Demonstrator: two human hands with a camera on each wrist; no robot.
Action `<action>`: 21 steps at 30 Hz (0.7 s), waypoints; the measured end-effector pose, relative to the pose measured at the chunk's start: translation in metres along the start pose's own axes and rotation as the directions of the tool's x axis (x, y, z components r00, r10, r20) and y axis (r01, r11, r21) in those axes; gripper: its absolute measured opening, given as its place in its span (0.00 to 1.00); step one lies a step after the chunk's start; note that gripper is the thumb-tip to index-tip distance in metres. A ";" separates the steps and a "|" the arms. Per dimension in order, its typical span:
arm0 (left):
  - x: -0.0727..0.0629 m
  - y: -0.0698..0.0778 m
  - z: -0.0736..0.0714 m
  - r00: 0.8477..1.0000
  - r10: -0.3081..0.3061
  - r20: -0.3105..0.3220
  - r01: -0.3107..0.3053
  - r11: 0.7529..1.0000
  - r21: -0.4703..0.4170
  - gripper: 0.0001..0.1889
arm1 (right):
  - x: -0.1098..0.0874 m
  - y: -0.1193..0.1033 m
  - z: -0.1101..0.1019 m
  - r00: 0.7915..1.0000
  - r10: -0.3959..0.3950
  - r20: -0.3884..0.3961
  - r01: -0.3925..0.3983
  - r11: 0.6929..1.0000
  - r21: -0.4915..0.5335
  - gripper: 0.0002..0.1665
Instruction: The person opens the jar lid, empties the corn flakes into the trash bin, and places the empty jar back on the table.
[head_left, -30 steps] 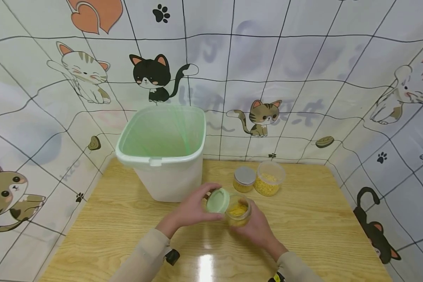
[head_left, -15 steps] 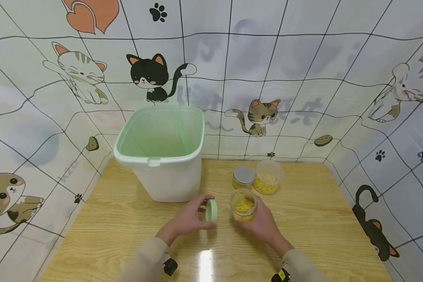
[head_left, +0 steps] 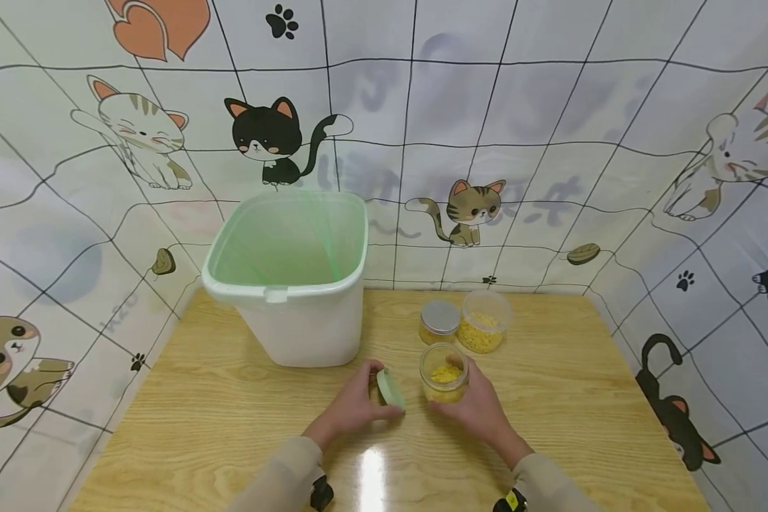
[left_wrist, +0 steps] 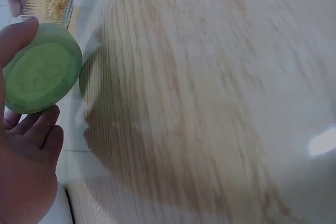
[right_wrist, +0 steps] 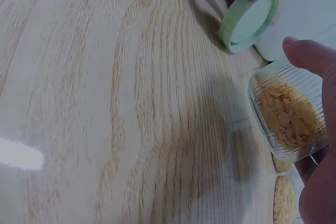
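A round pale green lid [head_left: 390, 390] is pinched at its rim between the thumb and fingers of my left hand [head_left: 350, 408]. In the left wrist view the lid [left_wrist: 42, 72] shows its flat outer face; the right wrist view shows its hollow underside. My right hand [head_left: 476, 409] grips a ribbed clear glass jar [head_left: 444, 377] from its right side. The jar's mouth is uncovered, and yellow flakes [right_wrist: 289, 111] lie inside. A gap separates lid and jar.
A white bin with a pale green rim [head_left: 284, 291] stands at the back left of the wooden table [head_left: 230, 419]. Behind the held jar are a silver-lidded jar [head_left: 439, 320] and a clear round tub [head_left: 484, 323] of yellow bits. A cat-patterned curtain [head_left: 550, 107] surrounds the table.
My left hand has moved the lid left, away from the jar, then tilted and lowered it. My right hand shifted slightly right with the jar, then stayed about still.
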State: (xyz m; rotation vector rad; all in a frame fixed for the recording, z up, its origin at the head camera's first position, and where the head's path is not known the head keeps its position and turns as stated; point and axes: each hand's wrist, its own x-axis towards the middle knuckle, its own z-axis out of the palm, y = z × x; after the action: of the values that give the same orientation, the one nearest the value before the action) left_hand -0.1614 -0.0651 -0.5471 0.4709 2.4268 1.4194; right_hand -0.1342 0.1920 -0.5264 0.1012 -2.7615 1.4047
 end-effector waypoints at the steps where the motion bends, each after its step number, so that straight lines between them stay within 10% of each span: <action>1: 0.001 0.000 0.001 1.000 -0.011 -0.003 0.011 1.000 0.004 0.45 | 0.000 0.000 0.000 1.000 -0.001 0.001 0.001 1.000 0.000 0.56; 21: 0.013 -0.012 0.011 0.993 -0.016 -0.120 0.053 0.950 0.309 0.55 | 0.001 0.002 -0.002 0.999 0.028 0.020 -0.029 0.999 0.029 0.54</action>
State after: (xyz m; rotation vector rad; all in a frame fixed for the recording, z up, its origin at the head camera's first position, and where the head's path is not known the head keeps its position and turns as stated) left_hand -0.1703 -0.0568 -0.5637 0.4214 2.7549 1.0783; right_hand -0.1353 0.1941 -0.5266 0.0779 -2.7696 1.4593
